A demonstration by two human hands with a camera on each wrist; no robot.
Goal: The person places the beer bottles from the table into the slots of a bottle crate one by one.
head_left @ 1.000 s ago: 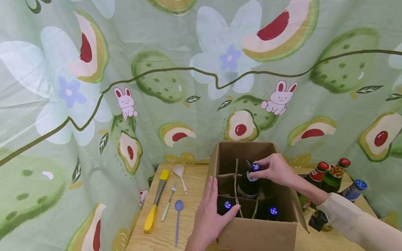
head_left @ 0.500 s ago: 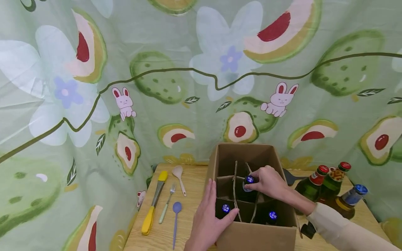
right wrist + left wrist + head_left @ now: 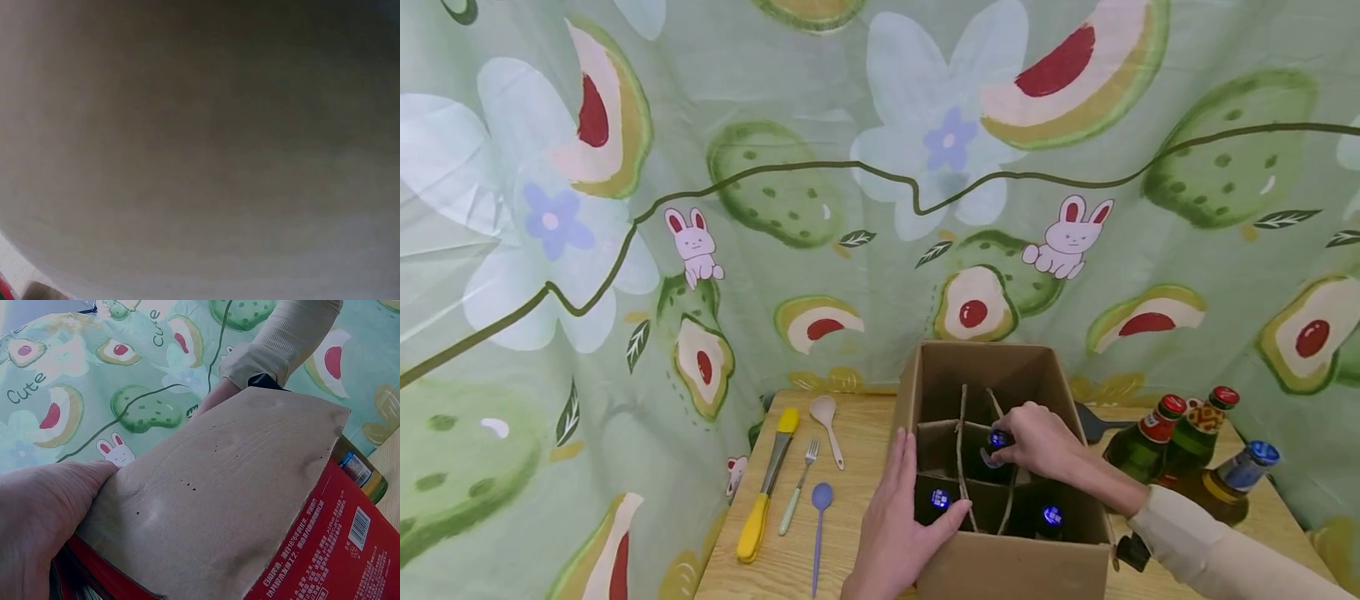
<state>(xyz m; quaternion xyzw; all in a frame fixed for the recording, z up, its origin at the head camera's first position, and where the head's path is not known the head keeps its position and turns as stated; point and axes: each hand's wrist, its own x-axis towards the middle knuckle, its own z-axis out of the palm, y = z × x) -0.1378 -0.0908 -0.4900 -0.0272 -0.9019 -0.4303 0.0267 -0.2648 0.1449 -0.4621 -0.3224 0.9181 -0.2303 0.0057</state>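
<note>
Toward the back edge of the worktop (image 3: 868,425), the right hand (image 3: 1041,437) pinches an upright bottle (image 3: 990,456) below it, inside the carton (image 3: 1011,568); the left hand (image 3: 901,527), fingers straight, touches its rim.

- A dark bottle (image 3: 990,459) with a blue cap is held roughly upright by the right hand (image 3: 1037,435); its neck is gripped near the cap, and its body is mostly hidden inside the central cell.
- The cardboard box (image 3: 1011,567) is seen open at the top, brown inside and on its near wall; a red panel printed with white text and a barcode is shown in the left wrist view.
- Its left near corner is steadied by the left hand (image 3: 901,529).
- The box is divided into cells by thin cardboard dividers (image 3: 961,433).
- Blue caps are shown in the near-left cell (image 3: 939,499) and near-right cell (image 3: 1052,516).
</note>
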